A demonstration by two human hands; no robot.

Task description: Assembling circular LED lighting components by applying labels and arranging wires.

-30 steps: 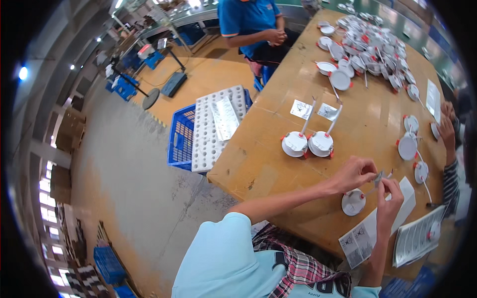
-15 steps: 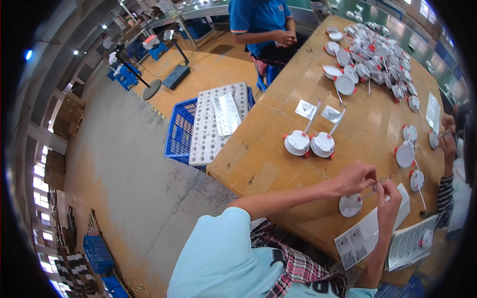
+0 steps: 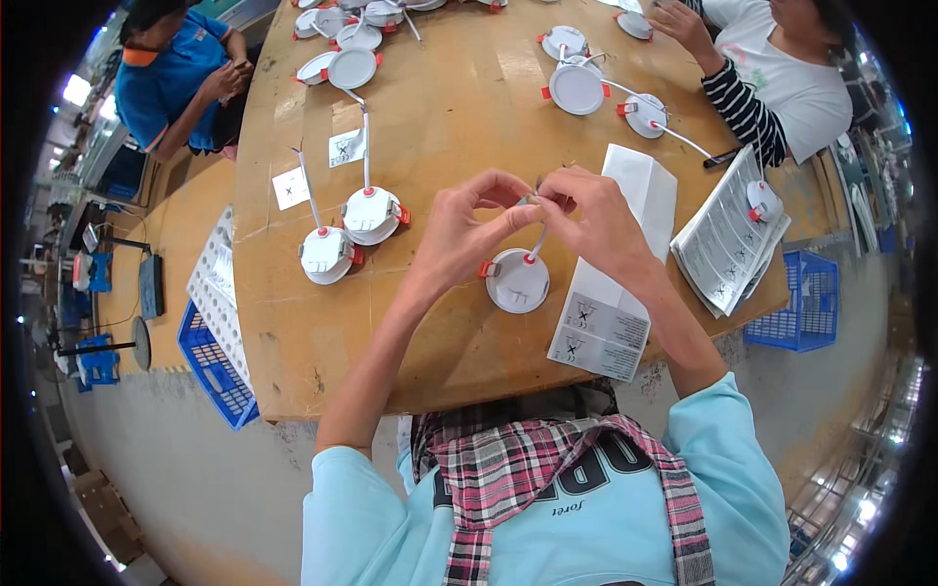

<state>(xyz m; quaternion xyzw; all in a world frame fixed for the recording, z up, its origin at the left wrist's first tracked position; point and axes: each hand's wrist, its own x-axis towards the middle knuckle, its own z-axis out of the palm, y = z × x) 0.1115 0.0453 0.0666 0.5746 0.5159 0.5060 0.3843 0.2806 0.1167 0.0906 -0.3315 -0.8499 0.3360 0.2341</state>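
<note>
A round white downlight (image 3: 517, 283) with red clips lies on the table just below my hands, its short white cable rising to my fingertips. My left hand (image 3: 471, 227) and my right hand (image 3: 598, 223) are closed in pinches that meet at the cable's free end. Something small and greyish shows between the fingertips, too small to name. Under my right forearm lies a white and silver label sheet (image 3: 608, 322). Left of my left hand stand two more downlights (image 3: 325, 256) (image 3: 371, 216), cables pointing away, with small square labels (image 3: 290, 188) (image 3: 347, 147) beside the cable ends.
A stack of label sheets (image 3: 723, 249) bears a small white part with a red clip. More downlights (image 3: 576, 89) lie farther off. Co-workers sit at far left (image 3: 181, 83) and far right (image 3: 782, 78). Blue crates (image 3: 217, 366) (image 3: 796, 303) flank the table (image 3: 440, 117).
The view has swung to the right, bringing my hands to the middle. Both hands are still together at the cable end, and the downlight still lies below them.
</note>
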